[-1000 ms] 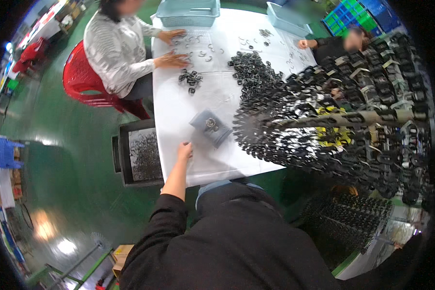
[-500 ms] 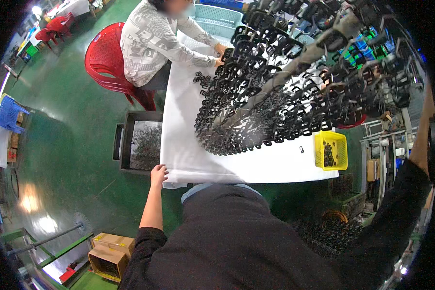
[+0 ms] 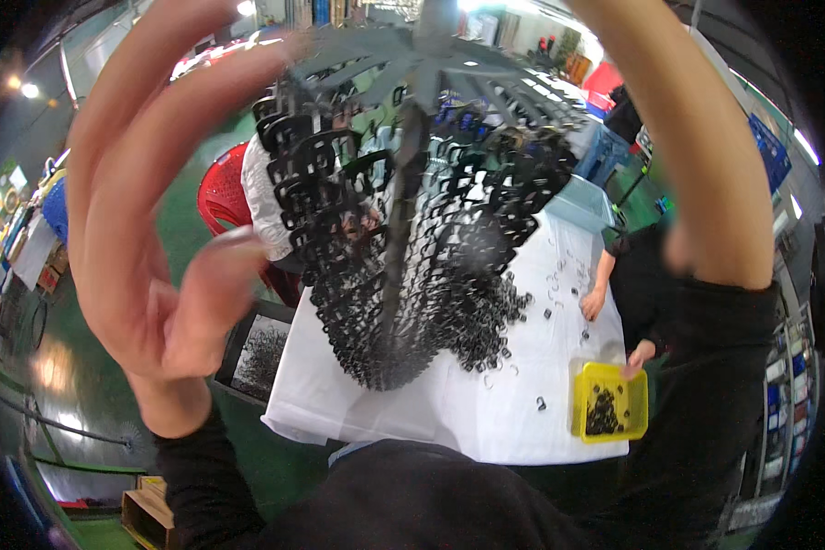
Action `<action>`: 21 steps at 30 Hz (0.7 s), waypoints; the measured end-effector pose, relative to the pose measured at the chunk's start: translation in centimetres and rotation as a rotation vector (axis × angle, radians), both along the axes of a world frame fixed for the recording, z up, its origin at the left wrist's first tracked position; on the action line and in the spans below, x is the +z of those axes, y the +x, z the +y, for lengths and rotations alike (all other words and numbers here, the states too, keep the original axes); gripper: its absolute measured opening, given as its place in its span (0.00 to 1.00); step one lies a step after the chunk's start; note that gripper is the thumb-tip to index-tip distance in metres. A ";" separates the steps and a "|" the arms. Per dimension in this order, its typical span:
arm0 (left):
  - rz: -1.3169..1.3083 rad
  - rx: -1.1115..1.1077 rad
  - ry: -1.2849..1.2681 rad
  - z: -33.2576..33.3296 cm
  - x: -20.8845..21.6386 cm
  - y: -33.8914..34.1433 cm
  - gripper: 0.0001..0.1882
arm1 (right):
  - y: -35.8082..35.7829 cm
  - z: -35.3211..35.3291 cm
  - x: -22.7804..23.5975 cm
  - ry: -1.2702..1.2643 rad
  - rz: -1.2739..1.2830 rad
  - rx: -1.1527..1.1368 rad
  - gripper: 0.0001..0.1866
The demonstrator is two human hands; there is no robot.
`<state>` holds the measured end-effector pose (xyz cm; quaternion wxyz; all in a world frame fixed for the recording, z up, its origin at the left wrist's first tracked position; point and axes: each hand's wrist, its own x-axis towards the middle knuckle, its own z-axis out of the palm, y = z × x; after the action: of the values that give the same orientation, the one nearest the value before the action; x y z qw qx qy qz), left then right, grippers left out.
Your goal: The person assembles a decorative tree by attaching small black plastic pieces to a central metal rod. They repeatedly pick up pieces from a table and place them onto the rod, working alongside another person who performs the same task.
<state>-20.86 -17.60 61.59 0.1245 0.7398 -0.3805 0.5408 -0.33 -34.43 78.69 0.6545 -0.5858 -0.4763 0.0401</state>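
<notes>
My left hand [image 3: 124, 238] is raised large on the left, its fingers curved and apart, thumb away from the index finger. Its index fingertip overlaps the flat spoked top [image 3: 376, 64] of a hanging rack; I cannot tell whether they touch. My right forearm [image 3: 706, 156] reaches up past the upper edge, which cuts off that hand. Many small black buckle-like pieces [image 3: 330, 211] hang in tiers around the rack's central post [image 3: 401, 220]. Behind the rack's lower right, a loose heap of black pieces [image 3: 481, 335] lies on the white-covered table [image 3: 412, 422].
A yellow basket [image 3: 640, 403] with black pieces stands at the table's near right corner. A co-worker's hands [image 3: 593, 304] are over the right side. Another person in a pale top [image 3: 261, 197] sits behind the rack by a red chair [image 3: 220, 188]. A dark crate [image 3: 234, 353] stands left.
My left hand has risen from the table's near left corner to the rack's top. My right arm has swung up and inward. The view has tilted up, and the rack now appears nearly upright.
</notes>
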 end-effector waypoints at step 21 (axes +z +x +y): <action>0.579 0.130 0.538 -8.0 6.8 7.5 0.29 | -7.0 -14.0 -13.2 0.191 -0.616 -0.478 0.22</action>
<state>-13.33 -25.63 68.42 -0.0061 0.8903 -0.4102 0.1976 -7.33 -48.47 65.52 0.5235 -0.6013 -0.5021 -0.3350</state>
